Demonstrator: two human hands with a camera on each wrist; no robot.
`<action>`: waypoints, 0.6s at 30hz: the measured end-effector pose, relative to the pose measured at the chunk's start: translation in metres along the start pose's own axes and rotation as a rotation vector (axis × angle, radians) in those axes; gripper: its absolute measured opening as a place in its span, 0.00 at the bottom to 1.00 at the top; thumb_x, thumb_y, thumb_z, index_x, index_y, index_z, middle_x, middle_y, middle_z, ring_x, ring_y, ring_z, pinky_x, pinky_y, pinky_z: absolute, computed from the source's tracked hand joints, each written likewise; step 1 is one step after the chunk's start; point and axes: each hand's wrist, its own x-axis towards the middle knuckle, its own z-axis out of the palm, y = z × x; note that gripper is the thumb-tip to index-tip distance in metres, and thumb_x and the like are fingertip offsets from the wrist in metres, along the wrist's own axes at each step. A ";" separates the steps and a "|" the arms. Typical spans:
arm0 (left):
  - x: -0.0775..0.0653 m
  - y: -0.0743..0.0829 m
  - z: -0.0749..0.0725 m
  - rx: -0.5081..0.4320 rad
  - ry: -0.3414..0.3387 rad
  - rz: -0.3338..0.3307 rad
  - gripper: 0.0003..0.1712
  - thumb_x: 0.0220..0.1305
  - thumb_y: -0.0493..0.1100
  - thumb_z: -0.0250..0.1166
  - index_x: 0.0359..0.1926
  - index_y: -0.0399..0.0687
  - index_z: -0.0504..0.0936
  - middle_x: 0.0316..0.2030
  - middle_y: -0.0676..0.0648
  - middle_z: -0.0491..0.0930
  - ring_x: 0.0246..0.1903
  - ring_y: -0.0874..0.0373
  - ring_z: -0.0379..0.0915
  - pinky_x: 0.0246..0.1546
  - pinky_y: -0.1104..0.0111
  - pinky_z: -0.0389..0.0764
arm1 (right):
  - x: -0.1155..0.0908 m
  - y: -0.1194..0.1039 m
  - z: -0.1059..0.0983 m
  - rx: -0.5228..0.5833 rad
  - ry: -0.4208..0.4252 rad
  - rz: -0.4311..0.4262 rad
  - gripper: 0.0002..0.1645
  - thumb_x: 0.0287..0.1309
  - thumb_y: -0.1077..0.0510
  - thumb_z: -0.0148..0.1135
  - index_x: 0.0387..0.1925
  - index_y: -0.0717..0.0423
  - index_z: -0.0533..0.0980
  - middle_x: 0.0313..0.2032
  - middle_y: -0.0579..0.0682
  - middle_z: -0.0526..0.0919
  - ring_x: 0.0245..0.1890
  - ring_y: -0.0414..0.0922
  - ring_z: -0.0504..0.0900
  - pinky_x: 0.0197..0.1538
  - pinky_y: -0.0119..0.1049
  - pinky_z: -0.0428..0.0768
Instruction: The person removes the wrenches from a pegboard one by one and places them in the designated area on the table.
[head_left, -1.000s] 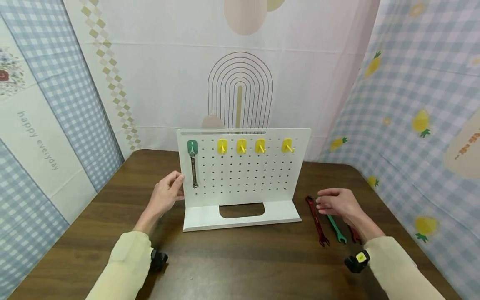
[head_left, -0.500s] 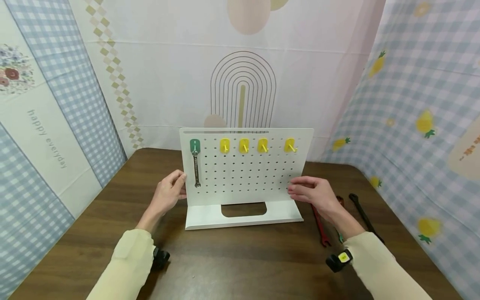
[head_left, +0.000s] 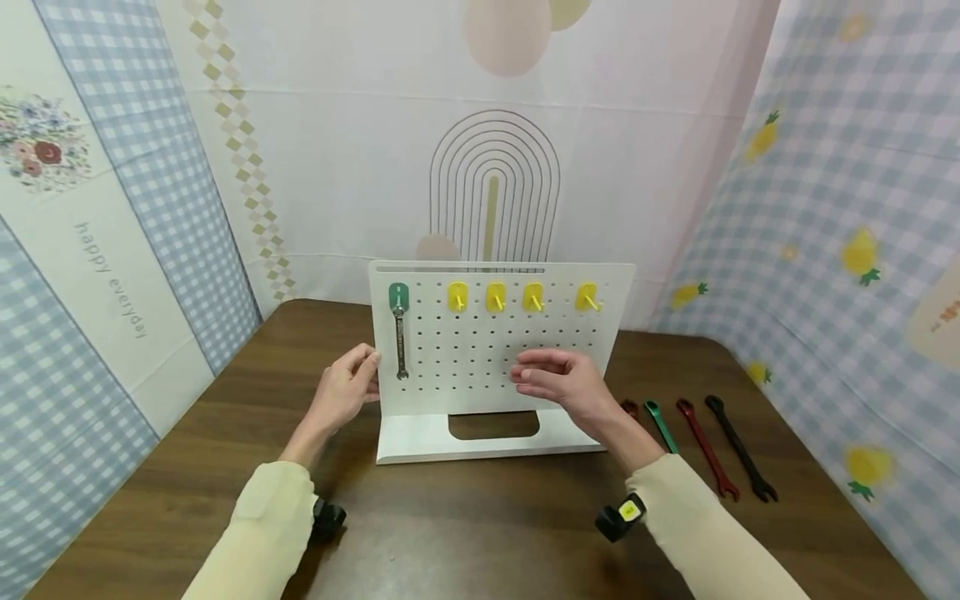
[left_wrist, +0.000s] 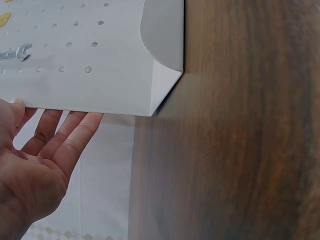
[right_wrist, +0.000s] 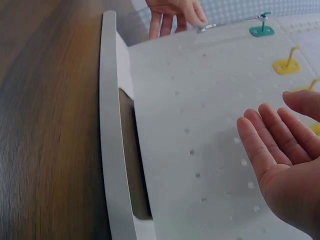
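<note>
A white pegboard [head_left: 480, 337] stands upright on the table. My left hand [head_left: 343, 387] grips its left edge; in the left wrist view the thumb lies at the front and the fingers [left_wrist: 75, 137] reach behind. My right hand [head_left: 562, 385] hovers in front of the board, right of its middle, its palm bare and fingers lightly bent in the right wrist view. From a green hook [head_left: 399, 296] at the board's upper left hangs a silver wrench [head_left: 401, 346]. Several yellow hooks [head_left: 457, 297] along the same row carry nothing.
Right of the board lie a green wrench [head_left: 660, 423], a red wrench [head_left: 707, 450] and a black wrench [head_left: 741, 450]. Another reddish one [head_left: 630, 407] is mostly hidden by my right forearm. Patterned cloth [head_left: 337, 167] hangs behind the brown table [head_left: 450, 533].
My right hand has moved left from above the wrenches to in front of the board, uncovering some wrenches. My left hand stays at the board's edge. The head view has shifted slightly.
</note>
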 end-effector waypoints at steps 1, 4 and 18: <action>0.000 0.000 0.000 -0.006 0.002 -0.001 0.21 0.86 0.53 0.48 0.51 0.41 0.77 0.45 0.34 0.81 0.42 0.45 0.87 0.47 0.56 0.92 | 0.002 0.000 0.003 0.009 -0.006 0.005 0.30 0.68 0.67 0.68 0.66 0.79 0.70 0.49 0.53 0.91 0.50 0.44 0.90 0.58 0.42 0.88; 0.000 -0.001 0.001 -0.016 0.004 0.000 0.20 0.86 0.53 0.49 0.51 0.41 0.78 0.46 0.34 0.82 0.42 0.46 0.87 0.47 0.55 0.92 | 0.006 0.002 0.011 0.029 -0.013 0.018 0.30 0.68 0.68 0.67 0.67 0.77 0.70 0.50 0.54 0.91 0.51 0.44 0.90 0.59 0.42 0.88; -0.001 -0.002 0.002 -0.028 0.021 -0.003 0.19 0.86 0.53 0.49 0.49 0.43 0.79 0.46 0.35 0.83 0.40 0.48 0.86 0.45 0.56 0.92 | 0.019 0.009 0.028 0.066 -0.042 0.016 0.27 0.67 0.70 0.67 0.65 0.76 0.72 0.54 0.61 0.88 0.53 0.47 0.90 0.59 0.42 0.88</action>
